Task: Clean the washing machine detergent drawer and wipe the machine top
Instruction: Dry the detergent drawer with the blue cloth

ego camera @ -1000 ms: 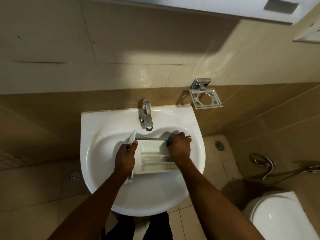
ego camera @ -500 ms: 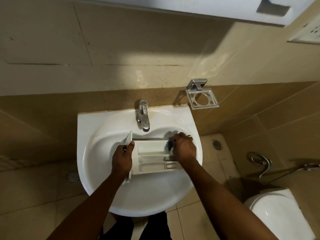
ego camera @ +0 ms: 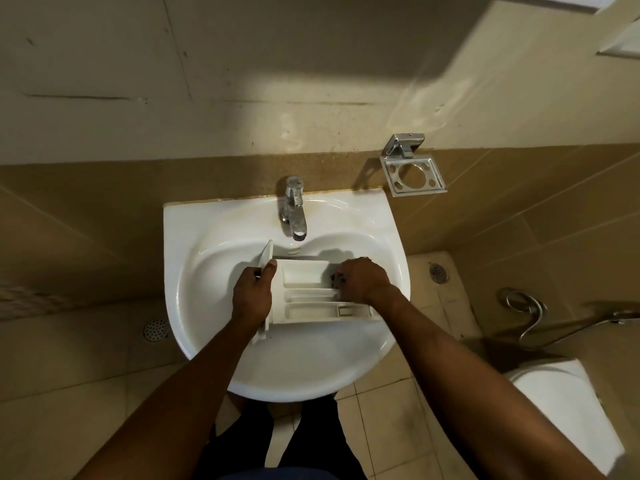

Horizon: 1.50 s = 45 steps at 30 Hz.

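A white detergent drawer (ego camera: 308,299) with several compartments lies in the white wash basin (ego camera: 214,258), below the tap. My left hand (ego camera: 252,292) grips the drawer's front panel at its left end, thumb over the top edge. My right hand (ego camera: 362,280) is at the drawer's right end, fingers curled round a small dark scrubber (ego camera: 335,279) that is pressed into the back compartment. Most of the scrubber is hidden under my fingers.
A chrome tap (ego camera: 294,209) stands at the back of the basin; no water runs. A chrome soap holder (ego camera: 412,171) is fixed to the tiled wall on the right. A toilet (ego camera: 561,403) and hose sprayer (ego camera: 526,313) lie to the right; floor drains either side.
My right hand has shifted slightly along the drawer's right end with the scrubber. The left hand keeps its hold. The camera has tilted a little.
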{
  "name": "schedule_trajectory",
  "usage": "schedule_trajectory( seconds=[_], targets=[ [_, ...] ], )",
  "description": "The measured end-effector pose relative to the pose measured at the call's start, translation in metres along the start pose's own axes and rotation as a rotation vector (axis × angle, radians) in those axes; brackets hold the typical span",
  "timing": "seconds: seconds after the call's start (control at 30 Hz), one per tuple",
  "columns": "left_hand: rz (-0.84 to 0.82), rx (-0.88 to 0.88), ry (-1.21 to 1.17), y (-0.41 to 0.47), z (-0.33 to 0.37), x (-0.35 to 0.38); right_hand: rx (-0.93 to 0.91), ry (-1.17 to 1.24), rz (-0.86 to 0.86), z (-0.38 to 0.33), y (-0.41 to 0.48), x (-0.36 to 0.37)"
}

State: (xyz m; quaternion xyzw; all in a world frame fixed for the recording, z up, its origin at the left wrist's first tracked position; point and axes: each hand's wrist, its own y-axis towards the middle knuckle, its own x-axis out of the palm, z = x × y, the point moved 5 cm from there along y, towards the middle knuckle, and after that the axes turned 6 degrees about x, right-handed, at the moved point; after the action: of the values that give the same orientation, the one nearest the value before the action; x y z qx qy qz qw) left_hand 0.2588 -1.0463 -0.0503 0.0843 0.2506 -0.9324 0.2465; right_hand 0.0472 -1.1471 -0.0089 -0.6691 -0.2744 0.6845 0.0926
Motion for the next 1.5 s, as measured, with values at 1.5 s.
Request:
schedule_trajectory(
  seconds=[1.5],
  targets=[
    [0.05, 0.011, 0.076, 0.011, -0.015, 0.003, -0.368, -0.008, 0.103, -0.068, -0.04, 0.007]
  ],
)
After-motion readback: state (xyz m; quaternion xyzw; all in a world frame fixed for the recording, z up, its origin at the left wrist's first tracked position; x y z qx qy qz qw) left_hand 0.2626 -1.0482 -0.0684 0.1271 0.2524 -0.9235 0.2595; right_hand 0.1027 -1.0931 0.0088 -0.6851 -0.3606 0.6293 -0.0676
